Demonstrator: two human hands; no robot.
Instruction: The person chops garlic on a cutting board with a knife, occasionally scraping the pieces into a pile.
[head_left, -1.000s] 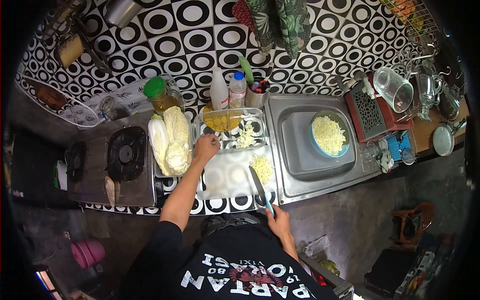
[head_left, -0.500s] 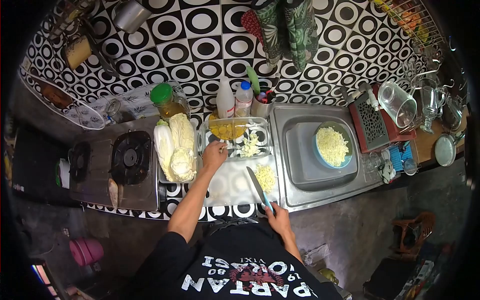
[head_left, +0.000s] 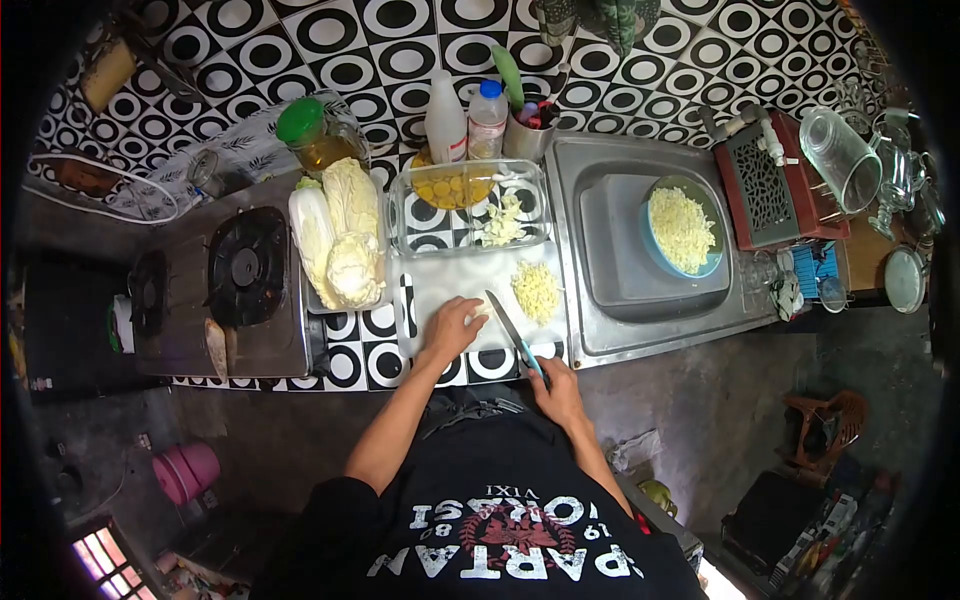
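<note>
My left hand (head_left: 453, 330) is low over the pale cutting board (head_left: 435, 275), its fingers closed on a small pale vegetable piece (head_left: 483, 309). My right hand (head_left: 559, 391) grips the blue handle of a knife (head_left: 511, 328). Its blade slants up and left, with the tip close to my left fingertips. To the right of the blade lies a pile of chopped pale vegetable (head_left: 537, 292). Behind the board stands a clear rectangular container (head_left: 398, 238) with pale pieces in its right part.
Napa cabbage and cauliflower (head_left: 352, 260) lie left of the board, beside the gas stove (head_left: 190, 330). A bowl (head_left: 655, 238) of chopped pale vegetable sits in the steel sink (head_left: 590, 330). Two bottles (head_left: 487, 125) and a green-lidded jar (head_left: 318, 145) stand behind.
My left hand has moved from the clear container down to the board, beside the blade. My right hand still holds the knife. The whole view has shifted, with the counter now higher in frame.
</note>
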